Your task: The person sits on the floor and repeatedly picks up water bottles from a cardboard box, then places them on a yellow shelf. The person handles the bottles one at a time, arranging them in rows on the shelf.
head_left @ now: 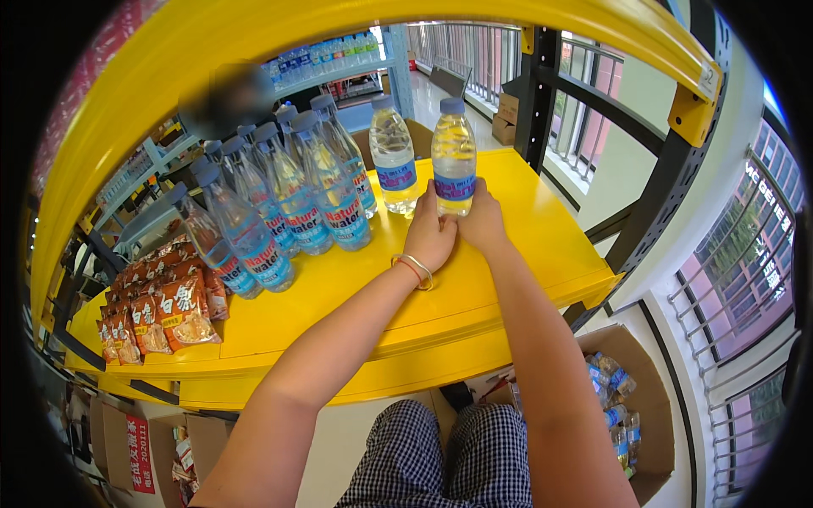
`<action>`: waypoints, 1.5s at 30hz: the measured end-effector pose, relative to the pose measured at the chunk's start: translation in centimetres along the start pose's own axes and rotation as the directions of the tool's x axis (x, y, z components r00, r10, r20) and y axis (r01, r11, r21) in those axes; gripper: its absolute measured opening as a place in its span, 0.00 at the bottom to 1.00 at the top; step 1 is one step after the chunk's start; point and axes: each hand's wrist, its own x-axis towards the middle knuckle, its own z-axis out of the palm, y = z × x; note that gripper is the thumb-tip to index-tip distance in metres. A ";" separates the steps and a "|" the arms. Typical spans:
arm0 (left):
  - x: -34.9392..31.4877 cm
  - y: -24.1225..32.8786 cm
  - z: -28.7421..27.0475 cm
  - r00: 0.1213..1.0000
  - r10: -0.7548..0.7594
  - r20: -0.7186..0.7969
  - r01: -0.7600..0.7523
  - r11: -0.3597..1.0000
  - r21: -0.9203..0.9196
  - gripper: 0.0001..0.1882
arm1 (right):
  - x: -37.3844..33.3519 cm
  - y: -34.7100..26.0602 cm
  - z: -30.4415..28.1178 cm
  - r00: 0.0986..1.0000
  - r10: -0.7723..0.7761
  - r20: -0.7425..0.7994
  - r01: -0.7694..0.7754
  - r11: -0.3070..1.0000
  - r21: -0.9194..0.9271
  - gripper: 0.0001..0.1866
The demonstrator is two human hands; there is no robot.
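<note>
Bottle [454,157], clear, blue-capped, purple-labelled: my left hand [432,235] and right hand [481,218] clasp it between fingers; near right, a carton [654,406] holds blue-labelled bottles [623,384].

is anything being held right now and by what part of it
Yes, the clear bottle: the left hand and right hand hold its lower part from either side.
</note>
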 end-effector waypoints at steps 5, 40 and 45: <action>1.0 0.5 -0.1 0.984 -0.131 0.121 0.142 0.986 -0.084 0.39 | 2.5 0.4 0.6 0.999 0.010 0.040 -0.008 0.999 -0.047 0.34; 1.6 0.4 0.0 0.990 -0.138 0.034 0.135 0.987 0.084 0.39 | 3.2 0.7 2.6 0.997 -0.076 0.001 0.075 0.995 0.060 0.35; 0.9 0.5 -0.6 0.992 -0.036 -0.123 0.056 0.986 0.157 0.33 | 2.8 0.3 2.9 0.996 -0.051 0.077 0.043 0.994 0.101 0.41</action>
